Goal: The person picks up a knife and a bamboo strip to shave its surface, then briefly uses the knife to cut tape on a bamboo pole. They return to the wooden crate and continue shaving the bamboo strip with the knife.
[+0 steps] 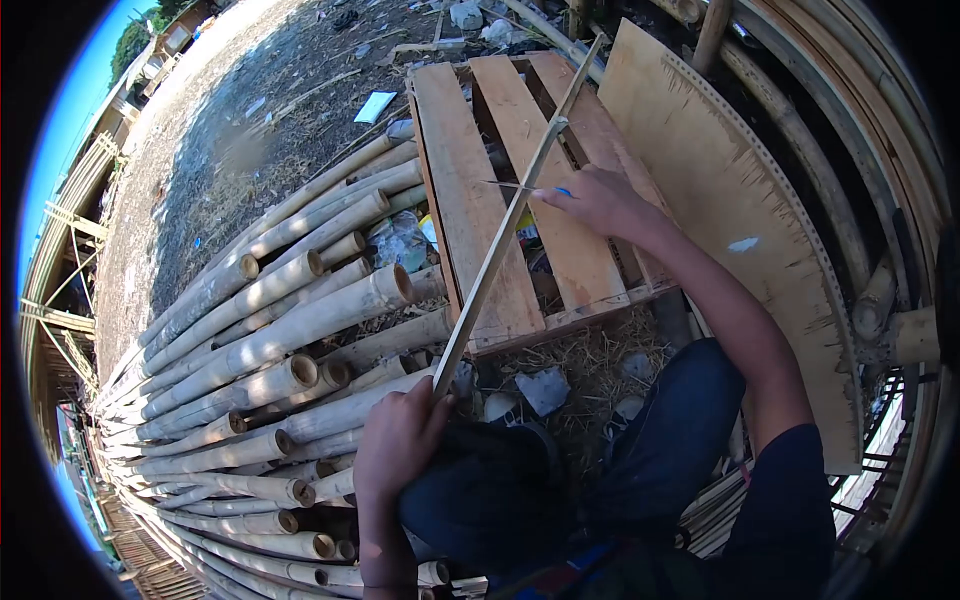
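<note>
A long split bamboo strip slants up and away from me across a slatted wooden pallet. My left hand is closed round the strip's near end, by my knee. In my right hand is a small knife with a blue part at its handle. Its thin blade lies across the strip about midway along, pointing left. Whether the edge bites into the bamboo cannot be made out. Just beyond the blade, the strip shows a node or raised sliver.
Several cut bamboo poles are stacked on the left, ends toward me. A curved plywood sheet with a splintered edge leans at the right. Stones and straw lie near my feet. A bamboo fence stands far left.
</note>
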{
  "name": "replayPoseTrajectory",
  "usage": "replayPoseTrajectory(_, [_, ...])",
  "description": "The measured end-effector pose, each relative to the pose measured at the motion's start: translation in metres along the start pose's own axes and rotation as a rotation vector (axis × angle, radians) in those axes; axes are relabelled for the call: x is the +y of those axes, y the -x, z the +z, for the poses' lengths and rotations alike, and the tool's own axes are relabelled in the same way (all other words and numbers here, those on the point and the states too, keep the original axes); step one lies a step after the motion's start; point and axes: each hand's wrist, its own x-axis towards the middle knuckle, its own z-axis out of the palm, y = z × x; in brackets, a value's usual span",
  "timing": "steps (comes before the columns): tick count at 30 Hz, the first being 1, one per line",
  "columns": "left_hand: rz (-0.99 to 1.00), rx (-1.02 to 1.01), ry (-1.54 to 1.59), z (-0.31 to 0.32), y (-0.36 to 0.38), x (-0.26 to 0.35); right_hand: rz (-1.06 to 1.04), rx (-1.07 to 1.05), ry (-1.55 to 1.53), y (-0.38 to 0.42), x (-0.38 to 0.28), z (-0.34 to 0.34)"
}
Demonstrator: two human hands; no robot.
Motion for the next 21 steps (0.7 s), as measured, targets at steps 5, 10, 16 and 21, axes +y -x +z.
replayPoseTrajectory(5, [0.090,0.027,-0.052,-0.001,0.002,0.001,0.189,0.288,-0.039,-0.020,0.053,-0.003])
replayPoseTrajectory(10, [0.027,0.015,-0.010,-0.004,0.002,0.003,0.113,0.087,-0.192,0.006,0.016,0.009])
replayPoseTrajectory(16, [0.048,0.014,-0.048,-0.004,0.002,0.006,-0.112,-0.054,-0.169,0.059,-0.059,0.007])
replayPoseTrajectory(21, [0.033,0.070,-0.114,-0.005,0.003,0.010,-0.273,-0.026,-0.195,0.075,-0.093,-0.006])
